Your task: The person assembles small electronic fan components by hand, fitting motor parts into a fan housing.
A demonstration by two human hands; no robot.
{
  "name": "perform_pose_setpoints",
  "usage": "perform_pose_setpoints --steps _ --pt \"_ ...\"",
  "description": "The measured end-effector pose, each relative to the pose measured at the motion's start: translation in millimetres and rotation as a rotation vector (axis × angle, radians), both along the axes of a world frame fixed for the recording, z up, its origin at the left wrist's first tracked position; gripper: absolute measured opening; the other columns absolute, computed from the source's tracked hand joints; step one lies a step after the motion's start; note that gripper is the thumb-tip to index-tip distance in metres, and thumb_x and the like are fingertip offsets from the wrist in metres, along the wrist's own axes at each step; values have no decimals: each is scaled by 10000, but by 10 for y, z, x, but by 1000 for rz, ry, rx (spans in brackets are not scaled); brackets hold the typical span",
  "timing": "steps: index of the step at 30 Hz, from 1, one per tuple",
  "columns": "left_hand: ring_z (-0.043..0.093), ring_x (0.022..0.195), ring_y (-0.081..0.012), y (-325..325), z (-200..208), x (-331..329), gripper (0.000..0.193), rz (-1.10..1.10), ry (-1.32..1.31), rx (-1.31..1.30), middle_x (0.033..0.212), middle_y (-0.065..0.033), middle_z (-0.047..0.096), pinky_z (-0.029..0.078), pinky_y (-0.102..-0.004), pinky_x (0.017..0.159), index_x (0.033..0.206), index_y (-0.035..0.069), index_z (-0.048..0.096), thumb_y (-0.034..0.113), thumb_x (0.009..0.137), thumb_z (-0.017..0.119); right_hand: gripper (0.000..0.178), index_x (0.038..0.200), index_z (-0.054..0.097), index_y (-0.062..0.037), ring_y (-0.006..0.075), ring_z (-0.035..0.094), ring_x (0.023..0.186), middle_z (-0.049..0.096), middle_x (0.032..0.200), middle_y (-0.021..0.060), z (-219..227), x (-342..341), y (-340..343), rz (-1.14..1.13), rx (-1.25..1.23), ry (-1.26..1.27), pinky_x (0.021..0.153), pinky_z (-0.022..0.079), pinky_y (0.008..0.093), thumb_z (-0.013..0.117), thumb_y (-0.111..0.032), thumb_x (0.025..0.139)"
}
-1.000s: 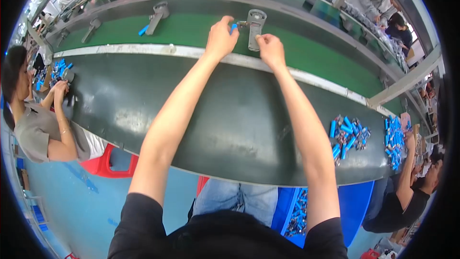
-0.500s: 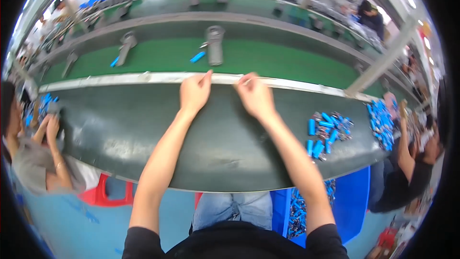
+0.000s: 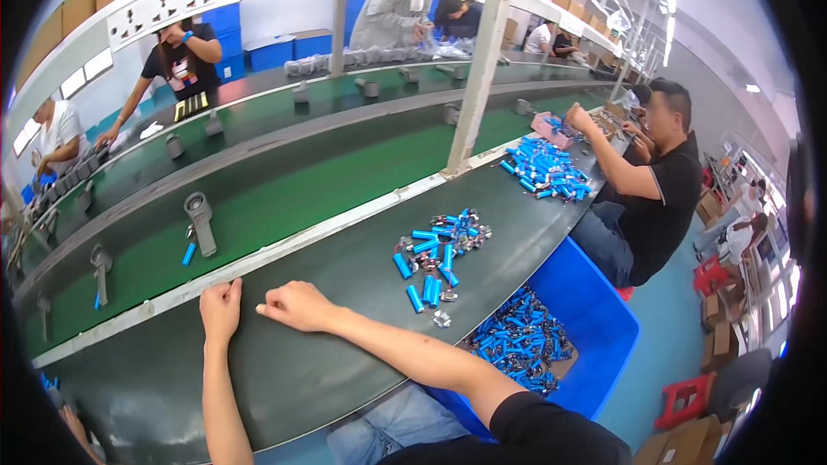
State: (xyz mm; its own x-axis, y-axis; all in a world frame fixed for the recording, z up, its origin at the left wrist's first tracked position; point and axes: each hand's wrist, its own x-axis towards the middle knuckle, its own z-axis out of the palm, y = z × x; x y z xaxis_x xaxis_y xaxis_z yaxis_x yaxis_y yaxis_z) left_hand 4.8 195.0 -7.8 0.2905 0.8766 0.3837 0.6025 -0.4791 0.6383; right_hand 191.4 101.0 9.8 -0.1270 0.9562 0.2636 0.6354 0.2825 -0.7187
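the left hand (image 3: pixel 221 306) and right hand (image 3: pixel 300 306) curl near each other over the dark worktop (image 3: pixel 284 379), whether gripping anything i cannot tell, with a grey round-headed housing (image 3: pixel 200 224) and blue cylindrical cell (image 3: pixel 188 254) beyond the pale rail (image 3: pixel 345 220) on the green belt (image 3: pixel 345 181), and piled blue cells (image 3: pixel 425 246) rightward.

a single wide fisheye view looks down from the person's head, near over the forearms (image 3: pixel 422 349) and worktop (image 3: pixel 327 379), facing forward and to the right, with the green belt (image 3: pixel 284 189) running away beyond; straight edges bend toward its rim.
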Motion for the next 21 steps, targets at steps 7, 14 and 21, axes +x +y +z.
perform_pose_setpoints --steps 7,14,21 --pt "302 482 -275 16 27 6 509 3 22 -8 510 -160 347 288 -427 507 566 -35 389 237 899 661 380 706 610 -21 345 589 605 595 605 139 -6 -6 36 12 -2 28 617 463 448 622 -335 918" --pt "291 486 -250 24 -1 4 515 14 33 -19 506 -151 333 282 -418 504 566 -35 385 239 904 659 345 709 647 -9 359 614 615 631 630 156 13 9 28 10 -4 40 636 489 452 634 -298 897" --pt "284 485 -233 15 26 13 522 16 25 -27 501 -141 329 280 -413 499 563 -33 384 247 903 665 347 704 645 -6 362 613 618 625 621 159 20 13 27 17 -10 54 656 490 460 634 -295 896"
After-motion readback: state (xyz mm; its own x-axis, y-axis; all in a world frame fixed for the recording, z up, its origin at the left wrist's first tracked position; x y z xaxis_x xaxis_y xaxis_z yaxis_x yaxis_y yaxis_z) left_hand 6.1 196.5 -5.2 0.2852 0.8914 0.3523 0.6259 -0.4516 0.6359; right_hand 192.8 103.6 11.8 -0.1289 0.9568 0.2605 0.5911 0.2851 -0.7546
